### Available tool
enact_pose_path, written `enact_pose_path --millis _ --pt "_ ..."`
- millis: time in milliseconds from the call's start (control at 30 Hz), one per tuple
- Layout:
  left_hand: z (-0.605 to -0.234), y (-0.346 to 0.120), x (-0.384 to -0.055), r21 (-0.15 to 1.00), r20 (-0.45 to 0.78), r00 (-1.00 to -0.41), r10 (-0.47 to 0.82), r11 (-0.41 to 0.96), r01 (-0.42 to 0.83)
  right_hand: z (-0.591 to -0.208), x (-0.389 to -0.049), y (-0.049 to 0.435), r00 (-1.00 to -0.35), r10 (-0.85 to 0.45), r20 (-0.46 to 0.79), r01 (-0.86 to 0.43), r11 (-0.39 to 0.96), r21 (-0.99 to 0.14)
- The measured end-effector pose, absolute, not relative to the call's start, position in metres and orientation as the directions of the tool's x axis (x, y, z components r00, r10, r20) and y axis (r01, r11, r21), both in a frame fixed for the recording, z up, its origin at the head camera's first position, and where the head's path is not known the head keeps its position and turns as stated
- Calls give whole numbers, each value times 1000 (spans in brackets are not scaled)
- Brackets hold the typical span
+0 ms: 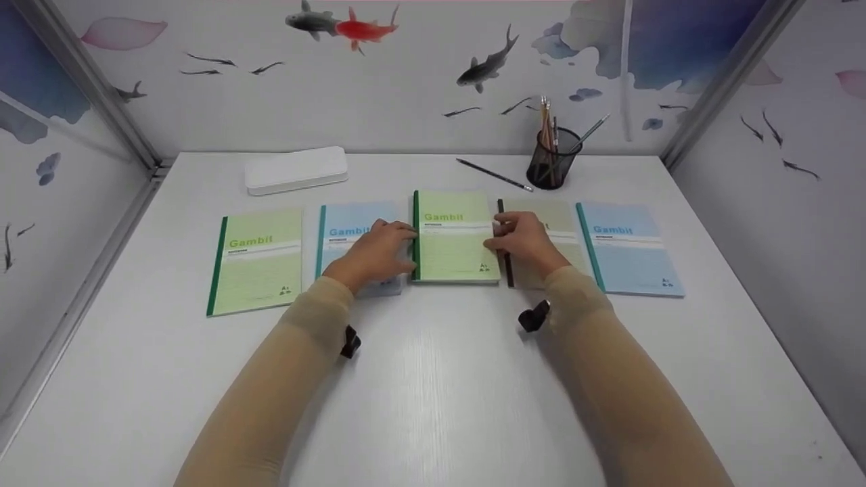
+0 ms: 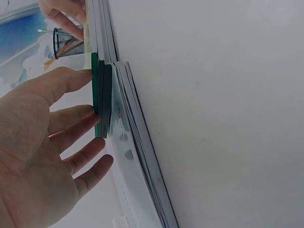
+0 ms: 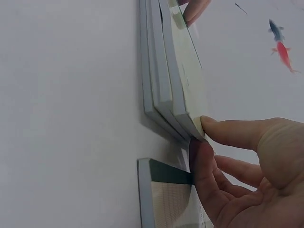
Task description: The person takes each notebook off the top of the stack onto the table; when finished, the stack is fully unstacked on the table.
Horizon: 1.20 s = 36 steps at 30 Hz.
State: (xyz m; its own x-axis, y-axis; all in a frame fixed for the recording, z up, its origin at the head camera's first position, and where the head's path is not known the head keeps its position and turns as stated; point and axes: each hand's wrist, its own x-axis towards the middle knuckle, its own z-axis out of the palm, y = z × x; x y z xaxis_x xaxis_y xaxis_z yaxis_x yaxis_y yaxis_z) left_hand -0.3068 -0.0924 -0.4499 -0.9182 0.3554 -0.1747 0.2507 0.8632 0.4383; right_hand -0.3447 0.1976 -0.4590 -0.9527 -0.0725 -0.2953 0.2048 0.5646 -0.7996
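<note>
A green notebook (image 1: 453,250) with a dark green spine lies on top of a small notebook stack in the middle. My left hand (image 1: 379,250) is at the stack's left side, its thumb and fingertips touching the spines (image 2: 101,95). At the right edge, my right hand (image 1: 524,240) pinches the top notebook between thumb and index finger. A slight gap shows below that notebook in the right wrist view. A blue notebook (image 1: 331,253) lies partly under my left hand, and a brown-spined notebook (image 1: 575,250) lies partly hidden under my right hand.
Another green notebook (image 1: 260,267) lies at far left and a blue one (image 1: 636,260) at far right. Behind them on the white table (image 1: 419,379) are a white case (image 1: 298,170), a dark pencil (image 1: 494,174) and a black mesh cup (image 1: 551,162) holding pencils.
</note>
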Motion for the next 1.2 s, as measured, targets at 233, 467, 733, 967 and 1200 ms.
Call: enact_pose_path --millis 233,467,733,967,1200 --pt "-453 -96 -306 454 -163 -915 370 851 263 -462 -344 206 -943 -62 -326 277 395 -876" --pt "-454 -95 -306 459 -169 -917 360 853 250 -462 -336 210 -926 -85 -369 323 329 -887" --pt "-452 -94 -307 469 -181 -915 360 850 241 -465 -325 210 -958 -70 -277 236 355 -905" --pt "-450 -93 -307 473 -180 -912 368 846 248 -468 -316 220 -964 -74 -256 218 335 -917" --pt "-451 -94 -307 431 -168 -908 385 857 284 -472 -304 229 -966 -70 -250 220 290 -931"
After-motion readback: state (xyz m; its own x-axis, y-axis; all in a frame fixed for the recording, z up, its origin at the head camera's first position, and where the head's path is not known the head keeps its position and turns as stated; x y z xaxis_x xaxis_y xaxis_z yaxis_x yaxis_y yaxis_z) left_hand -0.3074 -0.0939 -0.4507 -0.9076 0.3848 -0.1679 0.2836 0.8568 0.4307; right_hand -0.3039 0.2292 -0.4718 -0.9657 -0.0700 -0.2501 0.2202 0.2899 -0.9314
